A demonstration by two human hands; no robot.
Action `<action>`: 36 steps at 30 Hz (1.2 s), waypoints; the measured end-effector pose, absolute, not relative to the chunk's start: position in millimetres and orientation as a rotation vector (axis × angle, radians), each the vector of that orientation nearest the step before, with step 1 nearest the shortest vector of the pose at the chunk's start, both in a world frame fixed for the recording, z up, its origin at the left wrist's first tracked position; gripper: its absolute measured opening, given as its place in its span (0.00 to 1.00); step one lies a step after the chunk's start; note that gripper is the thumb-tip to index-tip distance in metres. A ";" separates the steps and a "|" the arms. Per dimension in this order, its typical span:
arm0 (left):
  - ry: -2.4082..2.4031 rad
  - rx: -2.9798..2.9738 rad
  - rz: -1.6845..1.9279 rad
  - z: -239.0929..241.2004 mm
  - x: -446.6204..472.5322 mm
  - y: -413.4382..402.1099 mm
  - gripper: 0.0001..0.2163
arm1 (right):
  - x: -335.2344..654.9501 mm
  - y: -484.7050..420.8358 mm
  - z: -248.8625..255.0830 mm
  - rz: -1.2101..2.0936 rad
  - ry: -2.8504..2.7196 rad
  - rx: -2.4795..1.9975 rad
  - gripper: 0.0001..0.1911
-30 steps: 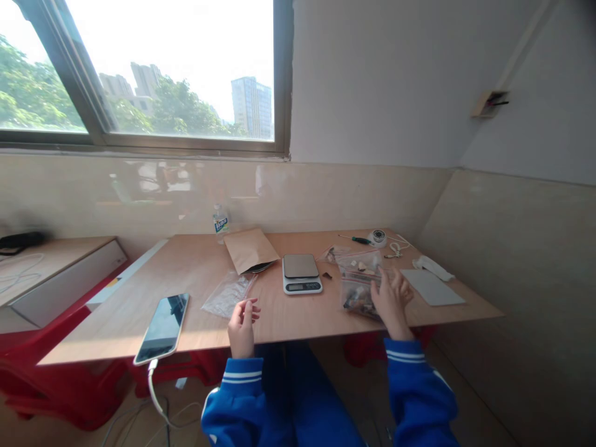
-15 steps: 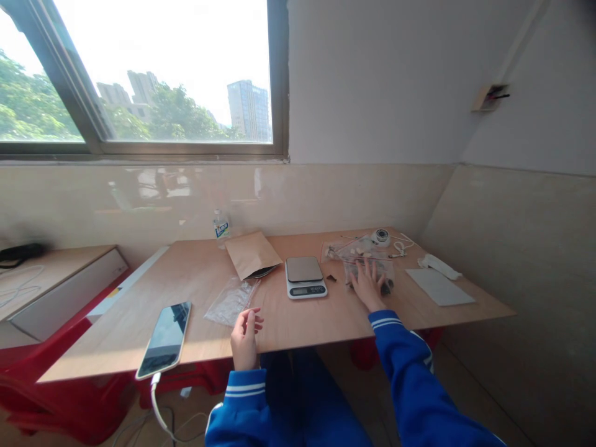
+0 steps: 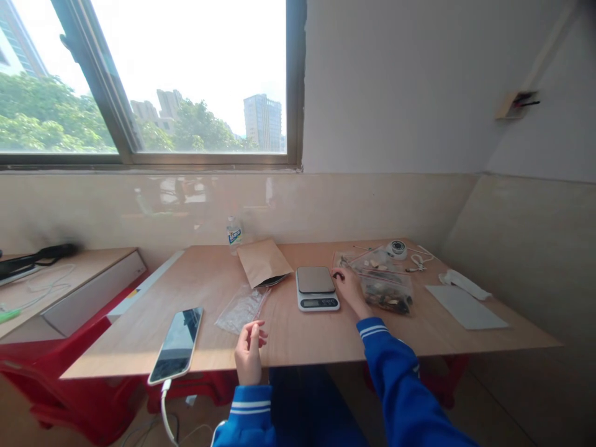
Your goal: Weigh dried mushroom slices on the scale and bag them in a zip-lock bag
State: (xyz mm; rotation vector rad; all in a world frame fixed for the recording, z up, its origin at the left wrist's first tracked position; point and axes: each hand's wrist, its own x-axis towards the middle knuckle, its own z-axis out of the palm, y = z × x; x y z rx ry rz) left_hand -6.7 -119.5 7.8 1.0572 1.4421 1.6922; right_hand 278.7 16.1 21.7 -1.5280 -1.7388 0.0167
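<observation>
My right hand (image 3: 350,289) is at the right side of a white digital kitchen scale (image 3: 315,280). Its fingertips close on a small dark brown piece (image 3: 337,275) whose exact kind I cannot make out. Nothing lies on the scale's plate. Just right of that hand are clear zip bags, the nearer one (image 3: 388,290) filled with dark pieces, the farther one (image 3: 372,257) with paler pieces. My left hand (image 3: 249,354) hovers at the table's front edge, fingers loosely curled and holding nothing. Close by it lies a flat clear zip bag (image 3: 242,309).
A brown paper pouch (image 3: 263,262) and a plastic bottle (image 3: 234,232) are at the back. A phone (image 3: 177,344) with a charging cable lies at the front left. To the right are a white camera (image 3: 397,249), a white sheet (image 3: 465,307) and a white wrapped item (image 3: 465,284).
My right hand has moved left from the bag of dark pieces to the small dark piece beside the scale and closed on it. The head view has shifted slightly; my left hand stays put.
</observation>
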 end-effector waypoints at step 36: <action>1.803 1.756 2.044 5.8 -12.9 11.6 0.11 | 89.0 -30.2 22.8 0.199 -2.028 -1.183 0.23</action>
